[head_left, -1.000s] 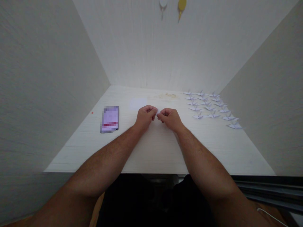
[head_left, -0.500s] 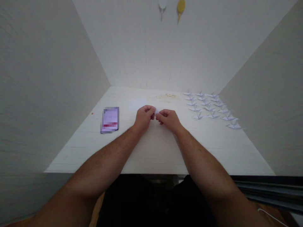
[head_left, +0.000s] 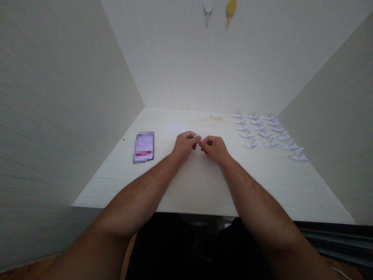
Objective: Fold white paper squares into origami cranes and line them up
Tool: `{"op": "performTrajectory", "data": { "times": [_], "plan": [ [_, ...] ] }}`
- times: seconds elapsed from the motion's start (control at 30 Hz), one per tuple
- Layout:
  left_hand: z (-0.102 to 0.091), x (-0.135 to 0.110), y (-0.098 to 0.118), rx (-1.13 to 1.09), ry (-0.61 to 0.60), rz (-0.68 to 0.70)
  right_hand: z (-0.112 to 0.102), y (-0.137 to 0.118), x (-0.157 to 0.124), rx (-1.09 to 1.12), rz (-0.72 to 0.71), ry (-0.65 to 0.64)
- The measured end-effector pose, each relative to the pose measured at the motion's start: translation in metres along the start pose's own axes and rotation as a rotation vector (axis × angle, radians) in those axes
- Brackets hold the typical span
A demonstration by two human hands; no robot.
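Note:
My left hand (head_left: 186,143) and my right hand (head_left: 214,147) meet over the middle of the white table. Between their fingertips is a small piece of white paper (head_left: 198,136), mostly hidden by the fingers. Both hands are closed in a pinch on it, thumbs against index fingers. How the paper is folded I cannot make out. Several white paper cranes (head_left: 260,128) stand in rows on the table to the right of my hands. A pale stack or sheet of paper (head_left: 176,127) lies flat just behind my left hand.
A phone or tablet (head_left: 144,147) with a blurred screen lies left of my left arm. Walls close the white table (head_left: 192,186) in at the left, back and right. Two hooks, one white (head_left: 208,7) and one yellow (head_left: 231,7), hang on the back wall.
The whole view has shifted, so everything sits a little further right. My fingertips have closed further over the small paper, and less of it shows.

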State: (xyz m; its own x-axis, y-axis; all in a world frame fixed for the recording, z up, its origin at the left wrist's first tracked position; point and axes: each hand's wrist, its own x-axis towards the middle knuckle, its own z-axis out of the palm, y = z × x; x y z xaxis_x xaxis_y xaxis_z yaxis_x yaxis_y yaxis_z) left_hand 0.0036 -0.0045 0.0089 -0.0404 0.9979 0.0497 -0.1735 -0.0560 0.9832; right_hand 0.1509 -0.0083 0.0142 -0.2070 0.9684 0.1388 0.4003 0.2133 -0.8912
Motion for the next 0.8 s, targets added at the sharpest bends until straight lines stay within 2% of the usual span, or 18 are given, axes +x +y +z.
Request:
{"op": "performTrajectory", "data": {
  "times": [0.53, 0.8],
  "plan": [
    [0.003, -0.003, 0.006, -0.121, 0.018, -0.072, -0.004, -0.007, -0.001, -0.132, -0.127, 0.002],
    [-0.003, 0.001, 0.005, -0.162, -0.003, -0.005, -0.003, 0.001, 0.002, -0.025, -0.143, 0.147]
  ]
}}
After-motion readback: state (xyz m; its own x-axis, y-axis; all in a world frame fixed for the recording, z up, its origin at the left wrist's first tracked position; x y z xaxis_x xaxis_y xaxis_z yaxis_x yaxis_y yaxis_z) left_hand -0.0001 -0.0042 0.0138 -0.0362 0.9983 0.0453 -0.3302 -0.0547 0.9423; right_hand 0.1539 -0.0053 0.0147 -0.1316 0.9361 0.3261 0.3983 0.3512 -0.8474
